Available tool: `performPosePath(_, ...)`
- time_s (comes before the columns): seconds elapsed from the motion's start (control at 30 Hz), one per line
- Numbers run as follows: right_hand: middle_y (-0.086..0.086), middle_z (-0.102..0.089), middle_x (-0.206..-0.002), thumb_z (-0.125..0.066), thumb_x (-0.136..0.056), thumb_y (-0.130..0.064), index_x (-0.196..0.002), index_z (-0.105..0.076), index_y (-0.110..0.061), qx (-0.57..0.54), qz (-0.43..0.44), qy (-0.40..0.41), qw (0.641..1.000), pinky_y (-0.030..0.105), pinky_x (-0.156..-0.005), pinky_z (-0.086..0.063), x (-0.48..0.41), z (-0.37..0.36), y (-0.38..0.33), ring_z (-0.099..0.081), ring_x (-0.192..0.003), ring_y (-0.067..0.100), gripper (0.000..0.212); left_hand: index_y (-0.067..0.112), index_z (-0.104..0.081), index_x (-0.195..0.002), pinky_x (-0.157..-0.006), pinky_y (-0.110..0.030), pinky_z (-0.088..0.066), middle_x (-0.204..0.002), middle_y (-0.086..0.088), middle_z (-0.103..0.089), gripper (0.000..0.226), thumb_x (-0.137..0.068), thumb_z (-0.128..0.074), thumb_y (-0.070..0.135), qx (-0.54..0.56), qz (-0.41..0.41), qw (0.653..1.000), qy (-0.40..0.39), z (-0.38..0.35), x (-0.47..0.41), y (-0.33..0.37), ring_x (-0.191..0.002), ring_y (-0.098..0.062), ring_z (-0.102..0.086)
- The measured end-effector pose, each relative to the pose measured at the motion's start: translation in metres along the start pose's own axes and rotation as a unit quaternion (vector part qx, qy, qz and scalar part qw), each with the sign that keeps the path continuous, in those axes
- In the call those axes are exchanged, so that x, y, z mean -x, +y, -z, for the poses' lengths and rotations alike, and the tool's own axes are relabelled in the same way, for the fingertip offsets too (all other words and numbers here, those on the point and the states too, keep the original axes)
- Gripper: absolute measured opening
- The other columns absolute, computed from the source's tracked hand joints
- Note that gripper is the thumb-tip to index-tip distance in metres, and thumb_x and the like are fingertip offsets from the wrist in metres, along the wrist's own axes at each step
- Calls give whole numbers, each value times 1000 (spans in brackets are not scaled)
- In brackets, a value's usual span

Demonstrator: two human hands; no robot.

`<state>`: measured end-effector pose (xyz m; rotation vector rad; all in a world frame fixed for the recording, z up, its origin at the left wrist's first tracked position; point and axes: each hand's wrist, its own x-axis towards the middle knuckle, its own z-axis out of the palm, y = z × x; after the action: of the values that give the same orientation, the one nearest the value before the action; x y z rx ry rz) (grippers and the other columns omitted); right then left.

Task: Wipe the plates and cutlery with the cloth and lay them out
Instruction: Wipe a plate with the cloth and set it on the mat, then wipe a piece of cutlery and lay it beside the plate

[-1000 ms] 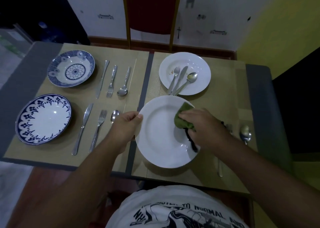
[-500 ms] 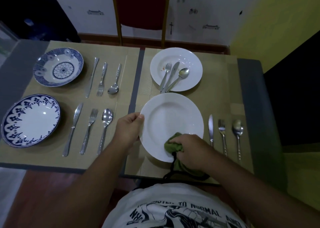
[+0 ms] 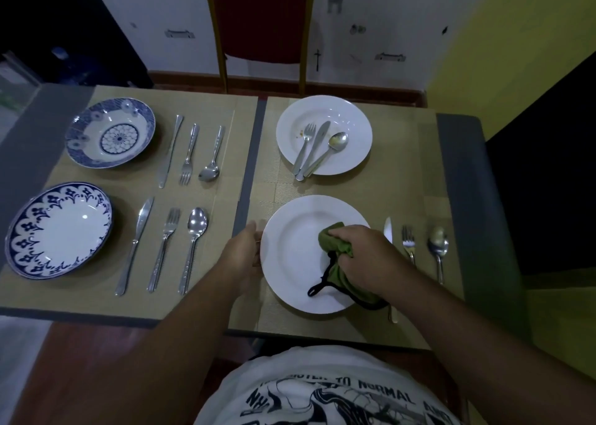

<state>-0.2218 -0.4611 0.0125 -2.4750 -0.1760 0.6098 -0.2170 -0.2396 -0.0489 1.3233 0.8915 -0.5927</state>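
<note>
A white plate (image 3: 295,247) lies on the near right placemat. My left hand (image 3: 243,253) grips its left rim. My right hand (image 3: 364,257) presses a green cloth (image 3: 335,247) with black edging onto the plate's right half. Just right of the plate lie a knife (image 3: 388,231), a fork (image 3: 408,242) and a spoon (image 3: 438,247); my right wrist covers the lower part of the knife. Behind it, a second white plate (image 3: 351,118) holds a soiled fork, knife and spoon.
On the left placemat stand two blue-patterned plates (image 3: 58,231) (image 3: 111,132), each with a knife, fork and spoon laid beside it. A red-backed chair (image 3: 263,21) stands behind the table. The table's near edge (image 3: 96,316) runs just in front of my body.
My right hand has swept the cloth from the plate's near edge up to its right half. The plate's tilted left side now lies lower, still held by my left hand.
</note>
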Motion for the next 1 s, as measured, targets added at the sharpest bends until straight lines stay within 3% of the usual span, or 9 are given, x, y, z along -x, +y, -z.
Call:
performPosePath(0.1,9,-62,-112,-48,-77,1,-109,-62,-9,-17,-6,8,1000,35,-87,-46,-3,4,2,-55,-100,22,37,2,-40,-150,-110,-43,-40,-149,-17,-51,73,-105,-25,57,74,17,997,-11,6,7,8,-135,-28,-50)
performPosePath(0.17,6,-62,-114,-48,-78,1,-113,-62,-11,-23,-2,10,1000,33,-88,-47,-5,7,5,-56,-102,22,40,2,-34,-154,-116,-40,-32,-158,-18,-40,76,-104,-25,59,101,16,995,-4,10,19,15,-140,-25,-45)
performPosePath(0.27,4,-63,-116,-48,-76,2,-114,-61,-8,-35,5,14,999,33,-90,-47,-8,13,8,-57,-104,22,41,2,-40,-151,-109,-38,-35,-155,-16,-45,74,-105,-26,58,111,-2,994,-11,11,37,25,-131,-23,-52)
performPosePath(0.37,19,-61,-108,-44,-72,5,-105,-56,2,-53,6,18,998,45,-86,-45,-12,23,9,-56,-100,30,35,3,-45,-147,-118,-43,-31,-150,-15,-51,72,-105,-26,58,128,-6,991,-43,-4,48,33,-138,-27,-47)
performPosePath(0.6,5,-64,-107,-45,-81,2,-113,-62,-12,-91,9,45,995,28,-84,-47,-32,53,8,-58,-93,18,39,2,-52,-141,-115,-44,-36,-140,-15,-60,67,-105,-29,54,134,0,986,-97,-53,31,69,-135,-30,-51)
performPosePath(0.7,12,-65,-102,-43,-77,3,-105,-61,-6,-90,5,55,994,34,-81,-48,-47,64,5,-59,-95,27,34,6,-58,-133,-112,-44,-40,-129,-10,-67,53,-106,-36,46,114,0,987,-110,-62,19,92,-127,-27,-58)
performPosePath(0.8,16,-63,-97,-41,-72,6,-102,-58,-3,-95,-1,60,994,32,-79,-45,-68,73,2,-57,-92,29,35,6,-62,-120,-96,-39,-50,-105,-6,-72,39,-105,-43,36,92,5,992,-88,-63,-4,111,-99,-21,-68)
performPosePath(0.9,13,-64,-102,-43,-76,6,-106,-60,-6,-85,-4,74,994,31,-82,-45,-85,76,0,-56,-95,26,37,8,-59,-99,-93,-40,-55,-81,-8,-65,22,-103,-48,27,88,20,995,-51,-62,-32,117,-73,-21,-58)
performPosePath(1.0,1,-63,-99,-45,-79,5,-111,-63,-16,-89,-12,77,993,19,-74,-44,-95,74,-2,-57,-90,16,42,12,-50,-88,-66,-30,-53,-65,-5,-57,20,-101,-50,27,84,42,995,-26,-64,-52,114,-53,-17,-52)
